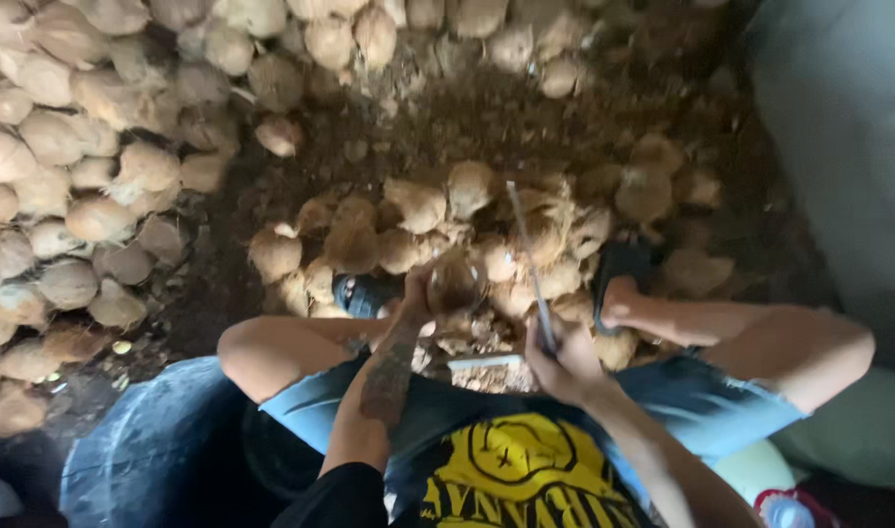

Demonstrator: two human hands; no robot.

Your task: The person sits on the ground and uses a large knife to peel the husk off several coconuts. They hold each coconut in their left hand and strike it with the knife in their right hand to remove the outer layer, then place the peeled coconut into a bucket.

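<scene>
My left hand (416, 293) grips the coconut (454, 284). My right hand (562, 360) clasps the knife (529, 259), blade pointing away, just right of it.

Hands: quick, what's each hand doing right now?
Left hand: closed around a coconut.
Right hand: closed on the handle of a long knife.

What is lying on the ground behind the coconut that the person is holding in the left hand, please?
Behind the held coconut, gripped by the left hand, lies a small heap of husked coconuts on dark, fibre-strewn ground. The right hand holds a long blade, which covers part of the heap.
</scene>
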